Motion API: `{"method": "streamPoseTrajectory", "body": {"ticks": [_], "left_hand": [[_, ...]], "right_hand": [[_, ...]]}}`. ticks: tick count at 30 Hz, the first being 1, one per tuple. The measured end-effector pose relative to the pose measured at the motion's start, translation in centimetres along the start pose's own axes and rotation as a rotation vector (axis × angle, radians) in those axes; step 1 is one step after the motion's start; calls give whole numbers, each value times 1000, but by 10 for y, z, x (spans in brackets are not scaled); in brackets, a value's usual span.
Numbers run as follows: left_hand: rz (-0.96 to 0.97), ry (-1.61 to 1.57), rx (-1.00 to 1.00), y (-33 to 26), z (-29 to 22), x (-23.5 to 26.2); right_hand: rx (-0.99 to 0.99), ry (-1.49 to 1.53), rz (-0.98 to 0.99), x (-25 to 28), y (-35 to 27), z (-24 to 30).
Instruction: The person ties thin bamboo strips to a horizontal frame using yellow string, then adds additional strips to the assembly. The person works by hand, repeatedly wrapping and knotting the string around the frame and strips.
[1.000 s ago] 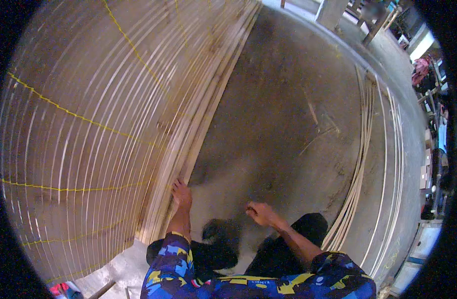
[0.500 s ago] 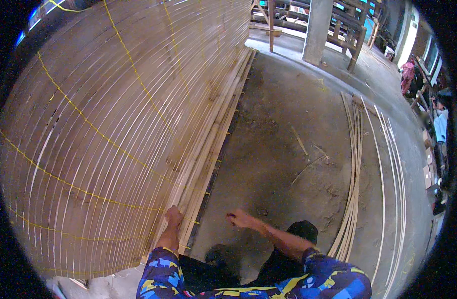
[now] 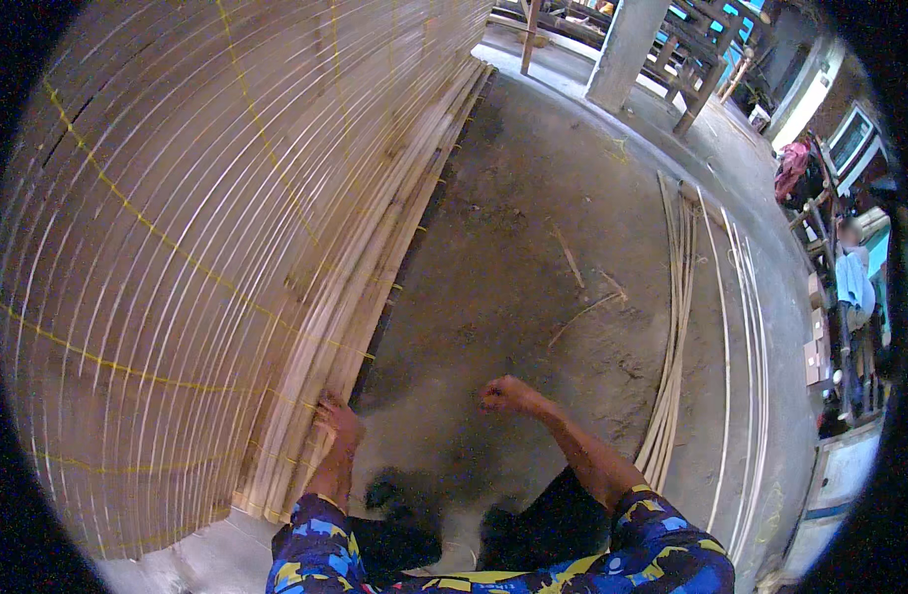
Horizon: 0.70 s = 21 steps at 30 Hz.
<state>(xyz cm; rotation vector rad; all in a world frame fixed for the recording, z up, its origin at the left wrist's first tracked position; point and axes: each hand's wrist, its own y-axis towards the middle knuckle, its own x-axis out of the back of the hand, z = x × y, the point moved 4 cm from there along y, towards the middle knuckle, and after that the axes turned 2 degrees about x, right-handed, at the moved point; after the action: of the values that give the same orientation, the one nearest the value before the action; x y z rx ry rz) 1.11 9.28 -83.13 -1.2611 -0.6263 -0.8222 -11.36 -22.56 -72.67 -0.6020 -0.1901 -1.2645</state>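
Note:
A large screen of thin bamboo strips (image 3: 177, 238) rises on my left, crossed by yellow cords (image 3: 172, 238). Along its lower edge lies a band of wider pale bamboo slats (image 3: 375, 252). My left hand (image 3: 342, 424) is at the near end of this band, its fingers bent against the slats beside a yellow cord; whatever they grip is blurred. To the right, above the bare ground, my right hand (image 3: 513, 395) hangs apart from the screen. Its fingers are curled closed, and anything inside them is too small to make out.
A bundle of long pale strips (image 3: 678, 327) lies on the ground at right, with several thinner strips (image 3: 746, 376) beyond it. Small scraps (image 3: 565, 253) litter the dirt. A concrete pillar (image 3: 622, 59) stands at the back; a seated person (image 3: 855, 277) is at far right.
The view has shifted, and the slats sit lower and further left in it. My left hand's fingers have moved on the slats; my right hand has come slightly up and right in the picture.

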Motion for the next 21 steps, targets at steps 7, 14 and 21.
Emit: {"method": "streamPoseTrajectory", "body": {"ticks": [7, 14, 21], "left_hand": [[-536, 174, -86, 31, -29, -11], [-421, -212, -136, 63, 3, 25], [-263, -404, -291, -10, 40, 173]], "right_hand": [[126, -129, -126, -26, 37, 4], [198, -137, -259, -20, 14, 7], [31, 57, -83, -23, -14, 56]]}}
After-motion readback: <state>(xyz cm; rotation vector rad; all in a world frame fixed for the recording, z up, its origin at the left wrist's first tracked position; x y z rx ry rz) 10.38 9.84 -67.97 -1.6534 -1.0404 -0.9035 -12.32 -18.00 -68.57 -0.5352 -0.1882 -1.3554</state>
